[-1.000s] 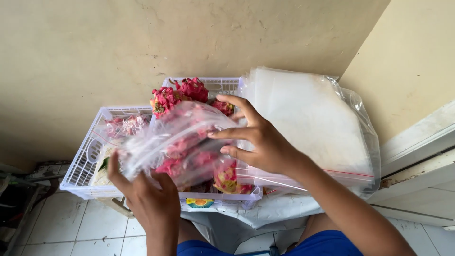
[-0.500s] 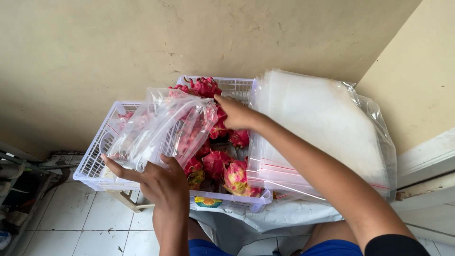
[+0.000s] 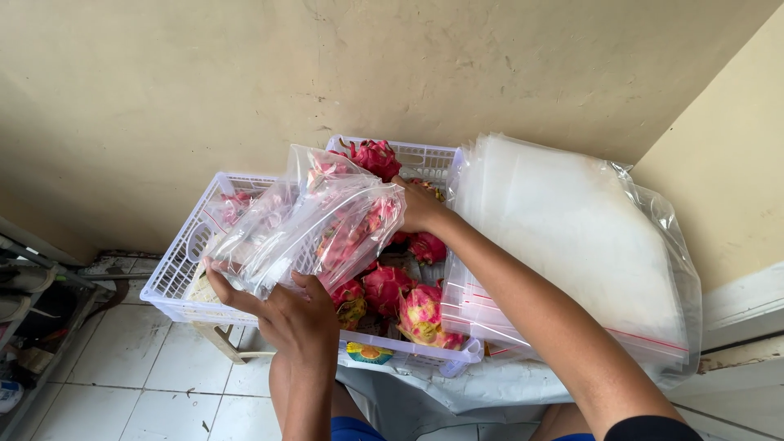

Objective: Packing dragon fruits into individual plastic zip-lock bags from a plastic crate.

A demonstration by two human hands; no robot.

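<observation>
While the clear plastic bag [image 3: 314, 224] is held tilted above the white slatted basket [image 3: 175, 278], its open mouth faces up and to the right, toward the far corner of the basket. Pink shapes show through the film, though whether they lie inside the bag or behind it cannot be told. Left hand [image 3: 282, 306]: closed on the bag's lower edge, fingers curled beneath the film and thumb over it, near the basket's front rim. Right hand [image 3: 418, 204]: reaches across from the right to the bag's mouth, fingers hidden behind the plastic, so that its grip cannot be told; the knuckles lie just beside the bag's upper right edge. Dragon fruits [image 3: 388, 286], pink with green-tipped scales, lie heaped in the basket below and behind the bag; one fruit [image 3: 377, 157] rises at the far rim, and a yellowish one [image 3: 422, 314] rests against the front wall. To the right, touching the basket's side, lies a thick stack of clear zip bags [image 3: 563, 237] with red sealing strips, itself wrapped in a loose transparent cover. Basket and stack rest on a pale cloth-covered surface [image 3: 408, 392] set against a beige wall [image 3: 245, 73]. Lower left: white floor tiles [image 3: 106, 367] and part of a dark metal rack [image 3: 33, 302]. The person's blue shorts [image 3: 351, 429] show at the bottom edge.
</observation>
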